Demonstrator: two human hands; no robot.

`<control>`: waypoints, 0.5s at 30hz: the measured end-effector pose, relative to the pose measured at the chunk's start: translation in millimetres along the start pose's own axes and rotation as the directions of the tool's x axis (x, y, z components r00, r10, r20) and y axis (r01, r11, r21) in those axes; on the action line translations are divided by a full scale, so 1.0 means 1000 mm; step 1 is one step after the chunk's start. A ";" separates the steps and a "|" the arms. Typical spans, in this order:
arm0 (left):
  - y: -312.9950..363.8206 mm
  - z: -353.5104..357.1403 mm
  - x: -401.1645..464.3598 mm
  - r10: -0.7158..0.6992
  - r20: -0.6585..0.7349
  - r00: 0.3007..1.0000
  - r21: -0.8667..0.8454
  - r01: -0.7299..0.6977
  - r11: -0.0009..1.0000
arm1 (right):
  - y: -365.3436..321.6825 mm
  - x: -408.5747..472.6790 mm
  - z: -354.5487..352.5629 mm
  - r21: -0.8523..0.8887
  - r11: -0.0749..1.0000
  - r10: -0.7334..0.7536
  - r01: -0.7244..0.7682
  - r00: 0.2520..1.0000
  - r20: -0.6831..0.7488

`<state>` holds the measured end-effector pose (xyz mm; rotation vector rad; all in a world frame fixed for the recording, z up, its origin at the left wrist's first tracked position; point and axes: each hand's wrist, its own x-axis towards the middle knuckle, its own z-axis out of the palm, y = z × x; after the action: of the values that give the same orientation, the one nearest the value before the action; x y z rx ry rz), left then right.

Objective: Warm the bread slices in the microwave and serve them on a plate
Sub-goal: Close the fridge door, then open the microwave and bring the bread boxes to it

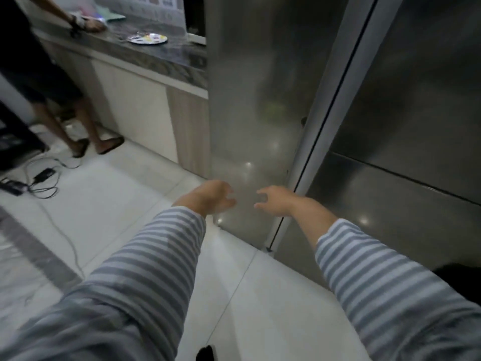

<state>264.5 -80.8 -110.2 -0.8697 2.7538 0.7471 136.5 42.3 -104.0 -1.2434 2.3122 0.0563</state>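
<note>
plate (147, 39) | round, colourful spots | flat on dark countertop (166, 58)

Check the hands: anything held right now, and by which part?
Nothing is held. The left hand and right hand are both empty, fingers loosely curled, stretched toward the steel fridge.

Two hands (213, 195), one plate (147, 39)

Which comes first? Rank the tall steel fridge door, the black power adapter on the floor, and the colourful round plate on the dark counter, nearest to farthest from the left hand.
From the left hand:
1. Tall steel fridge door, directly ahead of the fingers.
2. Black power adapter, on the white floor, far to the left.
3. Colourful round plate, up on the dark counter, left and farthest back.
</note>
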 end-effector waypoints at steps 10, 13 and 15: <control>-0.164 -0.064 -0.004 -0.243 -0.035 0.969 -0.159 0.234 0.959 | -0.153 0.110 -0.009 -0.003 0.989 -0.149 0.150 0.984 0.099; -0.206 -0.096 0.010 -0.262 -0.056 0.963 -0.156 0.251 0.955 | -0.194 0.152 -0.023 0.003 0.984 -0.175 0.176 0.981 0.078; -0.232 -0.115 0.023 -0.270 -0.077 0.960 -0.151 0.257 0.955 | -0.219 0.177 -0.031 0.010 0.981 -0.196 0.196 0.979 0.054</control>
<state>378.8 -314.5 -113.5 -1.3043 2.6134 0.8736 216.8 -229.4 -113.7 -1.4427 2.1315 0.0158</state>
